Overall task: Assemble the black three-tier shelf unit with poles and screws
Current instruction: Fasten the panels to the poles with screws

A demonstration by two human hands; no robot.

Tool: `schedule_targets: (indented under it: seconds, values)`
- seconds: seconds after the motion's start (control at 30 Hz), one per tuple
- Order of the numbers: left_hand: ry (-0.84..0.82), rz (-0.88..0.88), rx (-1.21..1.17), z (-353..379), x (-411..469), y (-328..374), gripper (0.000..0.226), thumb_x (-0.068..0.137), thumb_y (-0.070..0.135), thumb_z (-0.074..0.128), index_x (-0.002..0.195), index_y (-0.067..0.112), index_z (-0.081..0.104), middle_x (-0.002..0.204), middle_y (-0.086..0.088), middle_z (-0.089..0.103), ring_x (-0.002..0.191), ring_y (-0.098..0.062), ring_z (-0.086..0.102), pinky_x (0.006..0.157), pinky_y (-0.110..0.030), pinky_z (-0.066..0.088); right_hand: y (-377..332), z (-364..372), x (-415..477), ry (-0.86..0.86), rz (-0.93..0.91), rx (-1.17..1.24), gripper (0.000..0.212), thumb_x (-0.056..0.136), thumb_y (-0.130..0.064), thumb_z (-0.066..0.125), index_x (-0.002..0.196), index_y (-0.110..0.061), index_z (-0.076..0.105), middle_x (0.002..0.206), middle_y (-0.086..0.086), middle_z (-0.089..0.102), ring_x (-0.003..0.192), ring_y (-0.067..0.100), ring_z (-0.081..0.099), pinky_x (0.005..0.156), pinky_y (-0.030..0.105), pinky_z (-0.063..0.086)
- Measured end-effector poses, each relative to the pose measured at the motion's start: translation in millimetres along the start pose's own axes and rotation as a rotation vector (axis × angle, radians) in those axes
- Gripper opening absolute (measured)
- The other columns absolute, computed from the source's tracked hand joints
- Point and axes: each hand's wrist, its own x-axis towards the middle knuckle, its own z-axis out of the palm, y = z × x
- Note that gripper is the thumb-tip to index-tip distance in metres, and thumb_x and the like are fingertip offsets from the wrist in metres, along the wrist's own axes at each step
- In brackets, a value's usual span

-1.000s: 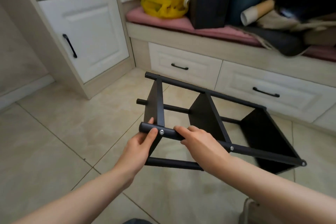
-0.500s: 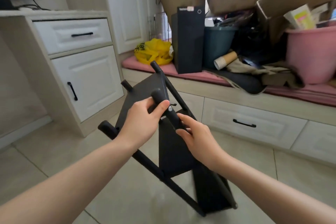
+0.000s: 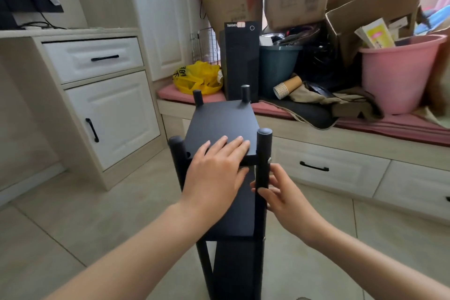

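The shelf unit (image 3: 226,124) now stands upright on the floor (image 3: 73,226). A second ago it lay on its side, and half a second ago it was tipped up at a slant between both hands. The grip has changed too. The left hand (image 3: 214,173) lies flat on the near edge of the top shelf (image 3: 219,117), fingers straight and a little spread, pressing down rather than clutching a pole. The right hand (image 3: 282,195) is wrapped loosely round the front right pole (image 3: 264,153), just below the top shelf, thumb on one side and fingers on the other.

A screw (image 3: 269,160) shows in that pole at the level of the top shelf. All four pole tops rise above the board and the middle shelf (image 3: 241,214) sits below it. The lowest tier is mostly out of view. The unit stands just in front of the cluttered bench (image 3: 365,143), apart from it.

Judging by this, the assembly looks finished or nearly so, and the hands seem to be steadying the unit or testing that it stands firm. Whether every screw is tight cannot be told.
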Motion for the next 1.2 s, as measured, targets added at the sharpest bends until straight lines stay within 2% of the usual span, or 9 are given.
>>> schedule_targets:
  seconds: [0.13, 0.27, 0.43, 0.57, 0.67, 0.77, 0.83, 0.97, 1.2]
  values:
    - [0.098, 0.087, 0.104, 11.2, -4.9, 12.6, 0.052, 0.099, 0.012, 0.06, 0.149, 0.021, 0.05, 0.153, 0.003, 0.05, 0.143, -0.021, 0.045, 0.118, -0.04, 0.034, 7.2, -10.8, -5.5, 0.048, 0.043, -0.008, 0.039, 0.102, -0.005, 0.047, 0.115, -0.042, 0.047, 0.111, -0.006, 0.068, 0.104, 0.002, 0.066, 0.085, 0.024, 0.054]
    - [0.25, 0.176, 0.113, 14.6, -8.3, 15.5, 0.052, 0.08, 0.006, 0.08, 0.13, 0.011, 0.069, 0.132, -0.004, 0.068, 0.123, -0.026, 0.065, 0.103, -0.045, 0.053, 9.9, -17.2, -6.3, 0.079, 0.067, 0.006, 0.039, 0.102, -0.003, 0.045, 0.115, -0.039, 0.049, 0.11, -0.004, 0.07, 0.105, 0.008, 0.068, 0.092, 0.034, 0.055]
    - [0.47, 0.279, 0.055, -2.3, -2.4, -0.3, 0.03, 0.093, 0.017, 0.065, 0.12, 0.006, 0.073, 0.126, -0.006, 0.071, 0.129, -0.028, 0.059, 0.106, -0.046, 0.049, 10.2, -18.1, -5.8, 0.068, 0.076, -0.002, 0.038, 0.103, -0.005, 0.045, 0.112, -0.042, 0.048, 0.109, -0.006, 0.069, 0.105, 0.008, 0.067, 0.091, 0.032, 0.055]
    - [0.463, -0.074, -0.343, -18.6, 3.3, -21.1, 0.041, 0.095, 0.037, 0.049, 0.12, 0.015, 0.074, 0.129, 0.004, 0.068, 0.134, -0.01, 0.049, 0.114, -0.036, 0.04, 10.2, -17.1, -5.9, 0.08, 0.076, -0.01, 0.033, 0.101, -0.007, 0.049, 0.112, -0.038, 0.049, 0.107, -0.006, 0.071, 0.101, 0.008, 0.068, 0.085, 0.028, 0.056]
    - [0.449, -0.37, -0.857, -19.6, 7.6, -36.6, 0.034, 0.099, 0.039, 0.044, 0.119, 0.03, 0.07, 0.106, 0.012, 0.068, 0.1, 0.014, 0.06, 0.083, -0.009, 0.049, 8.7, -13.6, -5.7, 0.08, 0.073, -0.01, 0.028, 0.101, -0.011, 0.053, 0.112, -0.036, 0.051, 0.105, -0.006, 0.071, 0.099, 0.008, 0.069, 0.078, 0.024, 0.055]
    - [0.413, -0.73, -1.259, -13.8, 18.4, -52.2, 0.023, 0.104, 0.024, 0.048, 0.106, 0.025, 0.071, 0.093, 0.005, 0.066, 0.083, -0.005, 0.069, 0.061, -0.02, 0.055, 7.0, -11.3, -4.3, 0.088, 0.072, -0.005, 0.026, 0.1, -0.013, 0.055, 0.11, -0.037, 0.051, 0.105, -0.005, 0.07, 0.097, 0.01, 0.069, 0.073, 0.021, 0.051]
    - [0.224, -0.909, -1.448, -5.5, 21.7, -61.8, 0.016, 0.101, 0.015, 0.054, 0.097, 0.015, 0.069, 0.09, -0.005, 0.067, 0.071, -0.015, 0.069, 0.064, -0.028, 0.058, 6.2, -9.9, -3.9, 0.089, 0.071, -0.017, 0.028, 0.1, -0.012, 0.055, 0.108, -0.039, 0.049, 0.106, -0.006, 0.069, 0.099, 0.011, 0.068, 0.074, 0.023, 0.052]
    - [-0.182, -0.922, -1.762, 1.7, 23.9, -72.4, 0.031, 0.101, 0.033, 0.059, 0.098, 0.007, 0.076, 0.102, -0.009, 0.075, 0.082, -0.023, 0.075, 0.076, -0.037, 0.064, 4.0, -9.9, -3.5, 0.084, 0.084, -0.03, 0.029, 0.101, -0.011, 0.053, 0.109, -0.039, 0.049, 0.106, -0.008, 0.069, 0.101, 0.013, 0.067, 0.088, 0.037, 0.058]
    - [-0.187, -0.941, -1.878, 3.7, 33.6, -66.3, 0.023, 0.099, 0.025, 0.062, 0.084, 0.009, 0.066, 0.064, 0.0, 0.062, 0.05, -0.011, 0.064, 0.048, -0.021, 0.057, 5.4, -22.6, 1.7, 0.148, 0.104, -0.059, 0.037, 0.1, -0.007, 0.052, 0.119, -0.039, 0.049, 0.11, -0.006, 0.068, 0.099, 0.012, 0.068, 0.091, 0.039, 0.057]
